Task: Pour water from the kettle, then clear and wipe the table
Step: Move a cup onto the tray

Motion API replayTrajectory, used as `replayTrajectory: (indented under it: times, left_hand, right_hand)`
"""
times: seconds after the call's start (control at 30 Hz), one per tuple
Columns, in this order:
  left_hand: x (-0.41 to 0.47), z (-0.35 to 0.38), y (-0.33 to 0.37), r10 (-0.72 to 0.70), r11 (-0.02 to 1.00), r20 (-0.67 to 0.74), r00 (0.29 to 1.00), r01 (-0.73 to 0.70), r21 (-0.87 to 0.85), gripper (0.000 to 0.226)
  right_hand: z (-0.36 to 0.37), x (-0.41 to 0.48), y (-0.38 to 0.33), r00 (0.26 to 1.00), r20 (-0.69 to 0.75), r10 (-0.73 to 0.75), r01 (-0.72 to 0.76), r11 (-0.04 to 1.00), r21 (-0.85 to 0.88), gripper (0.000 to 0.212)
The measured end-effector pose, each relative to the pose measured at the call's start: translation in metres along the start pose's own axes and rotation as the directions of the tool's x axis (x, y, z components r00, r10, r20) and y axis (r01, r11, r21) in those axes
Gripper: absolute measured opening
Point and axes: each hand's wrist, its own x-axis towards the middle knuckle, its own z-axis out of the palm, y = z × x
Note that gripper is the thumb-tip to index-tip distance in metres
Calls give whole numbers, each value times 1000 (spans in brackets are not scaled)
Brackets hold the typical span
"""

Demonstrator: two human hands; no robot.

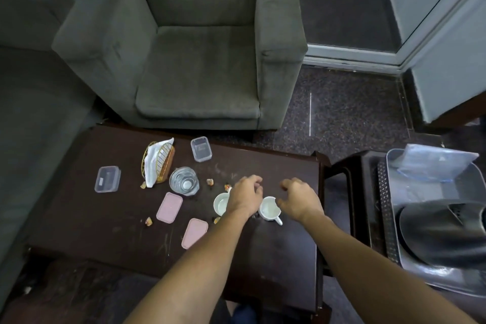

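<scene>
Both hands were over the dark table [105,223]. The left hand [246,196], fingers curled but holding nothing, partly covered one white cup [221,203]. The right hand [299,198], fingers spread and empty, hovered just beside a second white cup [268,208]. The kettle [444,229] lay in a grey tub [473,179] well to the right. Counted on the table: two cups, two clear containers [107,179], both apparently empty, two pink lids [169,207], one glass [184,181] and one wire holder [157,162] containing napkins.
</scene>
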Motion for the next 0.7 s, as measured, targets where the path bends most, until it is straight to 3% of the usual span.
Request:
replayTrajectory:
  times: [0.17, 0.37, 0.7]
  left_hand:
    - [6, 26, -19, -20, 1000, 85, 996, 18, 23, 39]
    - [16, 46, -35, -78, 996, 141, 987, 71, 54, 42]
    - [6, 61, -46, -111, 994, 168, 979, 111, 9, 49]
  right_hand:
    - [39, 4, 1, 997, 56, 49, -45, 997, -59, 34]
    - [70, 12, 5, 996, 52, 72, -68, 994, -84, 57]
    - [95, 9, 9, 998, -36, 48, -48, 999, -23, 55]
